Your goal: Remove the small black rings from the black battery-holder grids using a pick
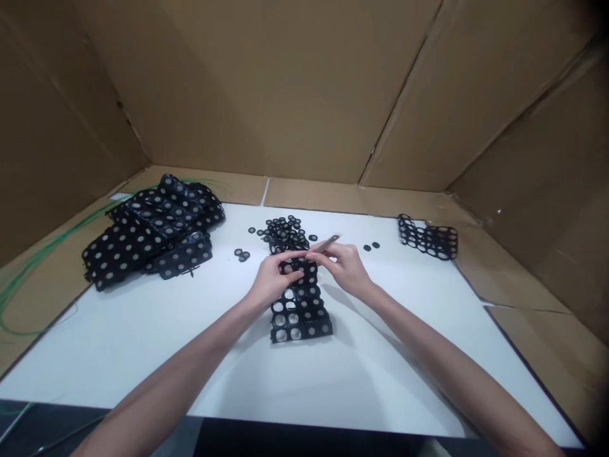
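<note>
A black sheet of round pieces (311, 311) lies lengthwise in front of me on the white table. Along its near left side several round holes stand open, while grey-centred discs fill the right side. My left hand (276, 278) is closed on the far part of this sheet, thumb and fingers gripping it. Between the fingers of my right hand (346, 266) is a slim metal tool (328, 243), its upper end pointing up and right. Both sets of fingertips meet over the sheet, hiding the tool's working end. Just beyond lies a heap of loose black discs (285, 231).
More dotted black sheets (152, 228) are piled at the left. An emptied black lattice (428, 240) rests at the far right. A few loose discs (242, 255) lie left of the heap, and two dark discs (371, 246) right. Cardboard walls (285, 95) enclose the table; green strands (52, 244) hang at left.
</note>
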`<state>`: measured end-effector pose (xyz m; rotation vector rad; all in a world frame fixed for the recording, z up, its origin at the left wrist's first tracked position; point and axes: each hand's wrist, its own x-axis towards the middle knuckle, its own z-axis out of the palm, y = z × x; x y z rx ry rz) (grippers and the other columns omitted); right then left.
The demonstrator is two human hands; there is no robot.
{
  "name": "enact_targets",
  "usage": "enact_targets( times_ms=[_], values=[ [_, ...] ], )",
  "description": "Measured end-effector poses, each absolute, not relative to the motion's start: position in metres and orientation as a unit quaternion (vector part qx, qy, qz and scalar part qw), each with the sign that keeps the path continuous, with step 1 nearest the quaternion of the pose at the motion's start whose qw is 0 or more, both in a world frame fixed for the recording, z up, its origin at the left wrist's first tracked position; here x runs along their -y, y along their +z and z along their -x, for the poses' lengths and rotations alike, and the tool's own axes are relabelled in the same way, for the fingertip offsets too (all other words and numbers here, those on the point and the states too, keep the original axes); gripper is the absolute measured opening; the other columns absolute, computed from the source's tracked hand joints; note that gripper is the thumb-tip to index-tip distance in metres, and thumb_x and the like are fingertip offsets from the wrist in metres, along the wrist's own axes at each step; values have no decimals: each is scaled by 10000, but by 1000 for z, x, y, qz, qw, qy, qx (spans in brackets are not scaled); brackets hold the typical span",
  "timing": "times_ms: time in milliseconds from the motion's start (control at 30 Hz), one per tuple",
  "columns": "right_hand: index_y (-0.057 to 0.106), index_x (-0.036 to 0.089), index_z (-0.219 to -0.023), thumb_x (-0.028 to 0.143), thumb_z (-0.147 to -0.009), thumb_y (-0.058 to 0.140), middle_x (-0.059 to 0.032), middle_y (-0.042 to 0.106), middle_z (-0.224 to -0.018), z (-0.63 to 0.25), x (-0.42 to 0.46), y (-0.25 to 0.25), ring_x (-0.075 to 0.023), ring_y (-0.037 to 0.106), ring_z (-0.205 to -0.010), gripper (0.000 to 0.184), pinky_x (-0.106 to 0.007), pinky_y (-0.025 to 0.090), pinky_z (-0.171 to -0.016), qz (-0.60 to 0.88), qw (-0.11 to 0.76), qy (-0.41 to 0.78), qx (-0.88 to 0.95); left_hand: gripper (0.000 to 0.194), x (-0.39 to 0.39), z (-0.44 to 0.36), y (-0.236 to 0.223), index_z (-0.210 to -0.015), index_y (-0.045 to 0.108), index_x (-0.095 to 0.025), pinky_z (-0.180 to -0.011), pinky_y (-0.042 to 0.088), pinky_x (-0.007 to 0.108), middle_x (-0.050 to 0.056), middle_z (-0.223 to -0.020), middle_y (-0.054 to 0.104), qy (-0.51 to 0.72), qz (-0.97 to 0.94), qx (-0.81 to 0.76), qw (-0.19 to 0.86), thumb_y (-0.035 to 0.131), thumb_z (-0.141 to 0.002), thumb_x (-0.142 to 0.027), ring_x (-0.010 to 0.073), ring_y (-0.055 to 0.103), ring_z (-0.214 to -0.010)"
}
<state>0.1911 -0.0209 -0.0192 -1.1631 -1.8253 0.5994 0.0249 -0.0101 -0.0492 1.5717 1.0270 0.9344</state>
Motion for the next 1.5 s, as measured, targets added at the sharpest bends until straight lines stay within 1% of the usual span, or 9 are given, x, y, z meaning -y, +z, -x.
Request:
enact_targets(
  times_ms=[167, 300, 433, 600, 733, 867, 1033, 1300, 1500],
  values=[
    [684, 175, -749, 345, -792, 561, -33, 700, -774, -191, 22, -17, -149, 632, -687, 215, -246, 479, -621, 462, 416, 205, 756, 382, 10, -25, -48, -1033, 643, -203, -705, 432, 282, 31, -1030, 659, 367, -681, -416, 478, 598, -657, -156, 136, 557, -683],
    [681, 176, -742, 303, -785, 577, -27, 694, -735, -188, 25, -20, -136, 609, -625, 170, -239, 458, -566, 478, 422, 183, 748, 356, 12, -26, -44, -1001, 653, -185, -616, 420, 267, 38, -976, 669, 363, -675, -427, 480, 605, -649, -169, 119, 517, -594],
    [675, 184, -676, 293, -779, 587, -38, 673, -704, -183, 27, -26, -149, 588, -654, 174, -270, 460, -609, 470, 423, 142, 762, 343, 13, -26, -41, -979, 663, -196, -580, 405, 252, 29, -991, 667, 367, -662, -426, 495, 614, -642, -163, 108, 500, -565],
    [671, 180, -717, 297, -783, 577, -36, 675, -740, -185, 29, -15, -150, 597, -670, 164, -265, 464, -602, 487, 451, 181, 725, 368, 12, -25, -36, -995, 662, -209, -560, 398, 244, 32, -1004, 657, 377, -648, -430, 504, 616, -634, -155, 102, 492, -560],
    [652, 165, -752, 297, -778, 577, -36, 675, -762, -195, 32, 6, -146, 606, -654, 153, -257, 469, -582, 505, 543, 198, 641, 378, 11, -24, -34, -1002, 648, -211, -518, 373, 231, 11, -820, 648, 383, -614, -467, 507, 624, -628, -168, 87, 441, -510],
    [653, 173, -711, 274, -770, 587, -28, 682, -751, -200, 31, 13, -149, 612, -676, 135, -262, 469, -616, 501, 526, 167, 667, 324, 12, -23, -36, -911, 607, -197, -495, 358, 211, -26, -677, 566, 414, -582, -473, 517, 681, -598, -236, 95, 455, -534],
    [659, 181, -719, 274, -775, 584, -22, 690, -756, -194, 31, 5, -153, 619, -682, 132, -268, 475, -639, 488, 495, 179, 696, 321, 12, -24, -37, -772, 534, -187, -561, 403, 210, -35, -766, 557, 476, -587, -456, 469, 739, -534, -256, 104, 509, -627],
    [666, 180, -729, 295, -779, 577, -30, 691, -777, -191, 30, 1, -156, 621, -700, 154, -274, 486, -653, 478, 508, 182, 693, 250, 13, -25, -41, -891, 671, -202, -813, 425, 330, 46, -957, 655, 453, -587, -440, 507, 659, -651, -269, 210, 574, -907],
    [668, 175, -716, 286, -785, 570, -30, 688, -770, -190, 30, -2, -146, 626, -697, 164, -256, 499, -646, 462, 511, 209, 694, 349, 14, -26, -40, -1024, 636, -224, -883, 404, 327, 31, -1036, 657, 463, -578, -407, 535, 625, -676, -199, 194, 565, -990]
  ],
)
